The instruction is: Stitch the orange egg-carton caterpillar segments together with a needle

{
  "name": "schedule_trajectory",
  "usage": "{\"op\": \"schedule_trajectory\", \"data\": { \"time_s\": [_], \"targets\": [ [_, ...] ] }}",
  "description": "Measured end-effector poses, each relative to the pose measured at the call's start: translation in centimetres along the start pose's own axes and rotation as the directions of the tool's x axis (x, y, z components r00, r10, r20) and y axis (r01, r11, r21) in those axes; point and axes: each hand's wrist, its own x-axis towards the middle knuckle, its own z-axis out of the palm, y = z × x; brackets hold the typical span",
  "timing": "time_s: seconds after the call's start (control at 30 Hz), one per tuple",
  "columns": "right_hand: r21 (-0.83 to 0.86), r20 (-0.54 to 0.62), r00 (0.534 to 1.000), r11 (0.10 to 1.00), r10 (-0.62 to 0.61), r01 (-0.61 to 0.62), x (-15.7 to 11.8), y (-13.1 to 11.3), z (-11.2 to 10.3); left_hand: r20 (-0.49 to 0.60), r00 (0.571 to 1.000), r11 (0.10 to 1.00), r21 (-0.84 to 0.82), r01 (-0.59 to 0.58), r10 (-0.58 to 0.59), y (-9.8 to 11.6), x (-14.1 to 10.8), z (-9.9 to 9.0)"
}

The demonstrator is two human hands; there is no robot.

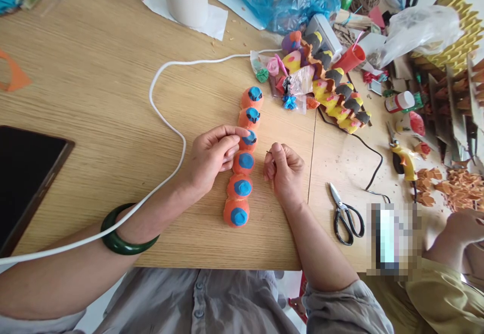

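Note:
A row of orange, egg-carton-like cups (242,172) lies lengthwise in front of me, each cup topped with a blue disc. Dark curved bits mark the discs of the far cups; the three near discs are plain blue. My left hand (215,155) is at the third cup from the far end, index fingertip on its disc, thumb and curled fingers by the cup's side. To the right of the row, apart from it, my right hand (283,170) is closed in a pinch. A thin dark strip (268,152) sticks out from those fingertips, mostly hidden.
Black-handled scissors (348,215) lie at right. A white cable (181,142) crosses the table and my left forearm. Painted egg-carton pieces (336,92) and craft supplies crowd the back right. At left is a black tablet-like slab (30,172). Another person's hand (465,228) is far right.

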Motion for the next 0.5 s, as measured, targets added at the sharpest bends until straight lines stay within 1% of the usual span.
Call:
{"op": "schedule_trajectory", "data": {
  "time_s": [0.07, 0.13, 0.2, 0.3, 0.4, 0.5],
  "targets": [
    [0.017, 0.004, 1.0, 1.0, -0.013, 0.013, -0.1, 0.0, 0.1, 0.018, 0.999, 0.997, 0.063, -0.035, 0.034, 0.0, -0.2, 0.0],
    [0.023, 0.009, 1.0, 0.999, -0.025, 0.025, -0.1, 0.1, 0.1, 0.053, 0.993, 0.981, 0.163, -0.109, 0.101, 0.1, -0.6, 0.1],
    [0.005, 0.014, 1.0, 1.0, -0.026, 0.026, -0.2, 0.1, 0.1, 0.099, 0.981, 0.945, 0.271, -0.186, 0.165, 0.3, -0.9, 0.2],
    [-0.034, 0.03, 0.999, 0.999, -0.041, 0.042, -0.5, 0.0, 0.3, 0.167, 0.967, 0.889, 0.389, -0.243, 0.191, 0.4, -1.3, 0.3],
    [-0.065, 0.049, 0.997, 0.996, -0.058, 0.061, -0.8, -0.4, 0.5, 0.208, 0.955, 0.842, 0.458, -0.285, 0.211, 0.1, -1.6, 0.2],
    [-0.085, 0.075, 0.996, 0.994, -0.058, 0.064, -1.1, -0.8, 0.6, 0.208, 0.941, 0.805, 0.489, -0.337, 0.267, -0.2, -1.5, 0.0]
  ]
}}
